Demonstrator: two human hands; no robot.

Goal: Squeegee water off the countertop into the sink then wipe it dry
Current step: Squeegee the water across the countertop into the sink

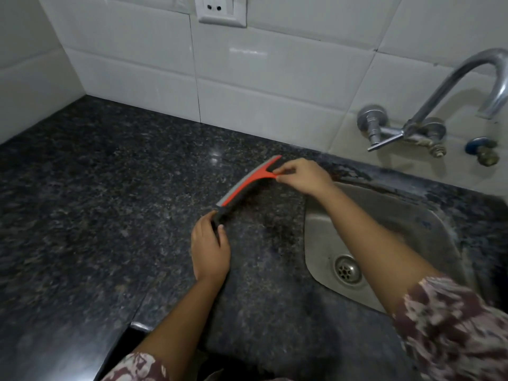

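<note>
A red squeegee [248, 181] with a grey blade edge and a black part lies slanted over the dark speckled granite countertop [110, 193], just left of the steel sink [390, 215]. My right hand [305, 176] pinches the red stem at its upper end. My left hand [210, 248] grips the black lower end. The blade edge faces left, away from the sink. Whether it touches the stone I cannot tell. No cloth is in view.
A chrome tap [450, 86] with its valves sticks out of the white tiled wall [275, 78] above the sink. The drain [347, 269] sits at the sink's near side. A wall socket [221, 9] is at the top. The counter's front edge [137, 325] runs at the lower left.
</note>
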